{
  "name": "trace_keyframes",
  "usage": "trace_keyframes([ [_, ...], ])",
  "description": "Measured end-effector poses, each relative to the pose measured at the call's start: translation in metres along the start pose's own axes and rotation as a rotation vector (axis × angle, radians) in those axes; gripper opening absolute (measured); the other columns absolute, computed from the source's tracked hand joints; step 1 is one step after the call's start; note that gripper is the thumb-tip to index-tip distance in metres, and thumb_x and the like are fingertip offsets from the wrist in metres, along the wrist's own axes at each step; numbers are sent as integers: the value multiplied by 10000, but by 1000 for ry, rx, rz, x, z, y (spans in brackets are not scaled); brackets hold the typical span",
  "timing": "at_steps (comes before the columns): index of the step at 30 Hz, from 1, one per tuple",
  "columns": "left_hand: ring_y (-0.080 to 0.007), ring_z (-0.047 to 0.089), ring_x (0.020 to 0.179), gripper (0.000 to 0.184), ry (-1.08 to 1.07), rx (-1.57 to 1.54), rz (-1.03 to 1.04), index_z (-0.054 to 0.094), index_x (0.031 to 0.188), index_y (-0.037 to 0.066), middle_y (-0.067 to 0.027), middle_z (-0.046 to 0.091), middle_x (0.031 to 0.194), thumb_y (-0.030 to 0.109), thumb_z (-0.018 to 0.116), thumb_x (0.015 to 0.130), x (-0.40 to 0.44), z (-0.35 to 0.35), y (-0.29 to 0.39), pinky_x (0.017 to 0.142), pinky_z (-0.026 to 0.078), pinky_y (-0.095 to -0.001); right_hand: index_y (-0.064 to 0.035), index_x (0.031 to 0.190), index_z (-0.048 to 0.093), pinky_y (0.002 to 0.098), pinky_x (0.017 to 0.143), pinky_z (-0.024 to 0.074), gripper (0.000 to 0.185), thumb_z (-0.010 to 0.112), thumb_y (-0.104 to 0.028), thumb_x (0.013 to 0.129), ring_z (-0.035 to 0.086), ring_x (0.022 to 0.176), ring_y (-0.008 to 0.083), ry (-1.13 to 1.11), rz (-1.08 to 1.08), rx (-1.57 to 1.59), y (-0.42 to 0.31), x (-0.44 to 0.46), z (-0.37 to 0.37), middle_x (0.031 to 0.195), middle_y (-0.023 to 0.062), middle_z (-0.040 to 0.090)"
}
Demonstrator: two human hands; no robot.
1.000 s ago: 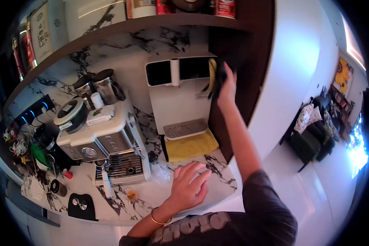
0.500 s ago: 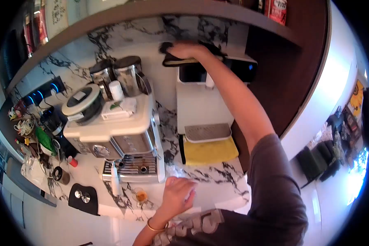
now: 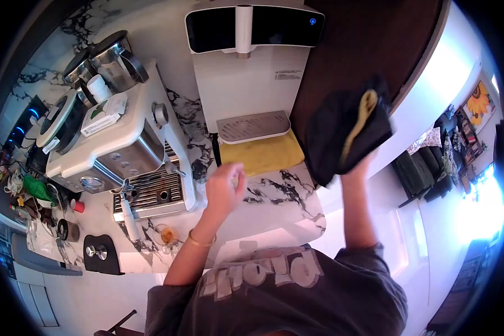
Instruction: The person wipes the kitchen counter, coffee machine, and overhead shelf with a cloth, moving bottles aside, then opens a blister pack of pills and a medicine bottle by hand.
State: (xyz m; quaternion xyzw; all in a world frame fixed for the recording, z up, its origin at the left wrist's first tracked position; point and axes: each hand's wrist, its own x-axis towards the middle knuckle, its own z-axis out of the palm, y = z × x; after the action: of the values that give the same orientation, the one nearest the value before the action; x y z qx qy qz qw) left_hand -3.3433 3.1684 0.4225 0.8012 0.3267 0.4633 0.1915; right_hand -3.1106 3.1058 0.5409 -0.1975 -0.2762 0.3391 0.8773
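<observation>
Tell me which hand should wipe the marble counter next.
Probably the right hand: it holds the dark cloth just beyond the edge of the counter. The left hand is nearer the yellow cloth but appears to hold nothing.

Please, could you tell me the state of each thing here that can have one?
black cloth: bunched, off the counter, held in right hand
left hand: fingers curled, no object visible
yellow cloth: lying flat
water dispenser: blue light on
coffee handle: attached to machine
glass: amber liquid inside
</observation>
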Motion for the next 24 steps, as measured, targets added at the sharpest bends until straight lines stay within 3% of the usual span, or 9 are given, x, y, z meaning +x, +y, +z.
trace_keyframes([
  [3, -167, 616, 783, 306, 158, -193, -419, 515, 1117, -7, -82, 612, 938, 75, 533, 823, 17, 47, -57, 654, 473, -289, -40, 1175, 495, 412, 936, 409, 419, 539, -320, 866, 490, 1096, 270, 258, -338, -248, 67, 23, -15, 1202, 111, 500],
  [5, -174, 611, 819, 368, 202, -561, -652, 457, 1193, 2, -83, 601, 984, 110, 518, 847, 36, 55, -66, 682, 477, -296, -15, 1080, 538, 434, 914, 391, 338, 568, -233, 823, 471, 1078, 302, -87, -954, -1905, 117, 41, -46, 1168, 133, 481],
  [6, -181, 606, 855, 433, 248, -936, -878, 398, 1269, 11, -83, 589, 1029, 144, 503, 870, 44, 56, -70, 710, 482, -303, -7, 1008, 573, 438, 869, 404, 304, 577, -234, 806, 487, 1033, 317, -143, -788, -1927, 158, 49, -78, 1095, 143, 507],
  [10, -217, 604, 896, 420, 137, -1036, -879, 369, 1284, 42, -104, 586, 1063, 200, 459, 905, 58, 53, -94, 728, 495, -322, -3, 834, 637, 449, 783, 418, 230, 585, -221, 786, 512, 919, 328, -198, -403, -2009, 205, 46, -67, 982, 144, 549],
  [13, -205, 581, 944, 323, 125, -1284, -919, 477, 1179, 74, -92, 560, 1081, 245, 369, 927, 44, 50, -106, 745, 488, -327, 17, 818, 587, 464, 713, 442, 245, 589, -226, 782, 547, 814, 369, -488, -507, -1652, 231, 15, -36, 803, 199, 581],
  [16, -242, 499, 1087, 273, 186, -1545, -902, 501, 1042, 84, -100, 557, 1082, 286, 361, 923, 33, 48, -117, 885, 421, -398, 45, 941, 582, 417, 762, 461, 339, 510, -282, 885, 603, 801, 345, -785, 22, -1461, 244, -1, -4, 929, 189, 623],
  [19, -272, 525, 1044, 311, 247, -1490, -969, 500, 1082, 77, -105, 559, 1094, 308, 377, 914, 26, 46, -113, 870, 427, -401, 8, 1034, 584, 377, 794, 471, 359, 518, -319, 901, 612, 814, 269, -546, 512, -852, 212, 4, -28, 994, 123, 636],
  [21, -291, 559, 978, 376, 58, -810, -717, 482, 1178, 62, -134, 561, 1117, 284, 453, 876, 12, 57, -109, 860, 427, -420, -13, 1124, 557, 337, 834, 443, 462, 522, -408, 887, 572, 928, 208, 180, 511, -443, 170, -15, -49, 1062, 96, 602],
  [24, -321, 557, 981, 415, -435, 155, -99, 512, 1203, 74, -165, 555, 1140, 265, 537, 836, 9, 79, -75, 811, 458, -423, -28, 1107, 553, 338, 906, 427, 451, 476, -428, 914, 582, 970, 210, 281, 464, -83, 47, -52, -61, 1072, 86, 599],
])
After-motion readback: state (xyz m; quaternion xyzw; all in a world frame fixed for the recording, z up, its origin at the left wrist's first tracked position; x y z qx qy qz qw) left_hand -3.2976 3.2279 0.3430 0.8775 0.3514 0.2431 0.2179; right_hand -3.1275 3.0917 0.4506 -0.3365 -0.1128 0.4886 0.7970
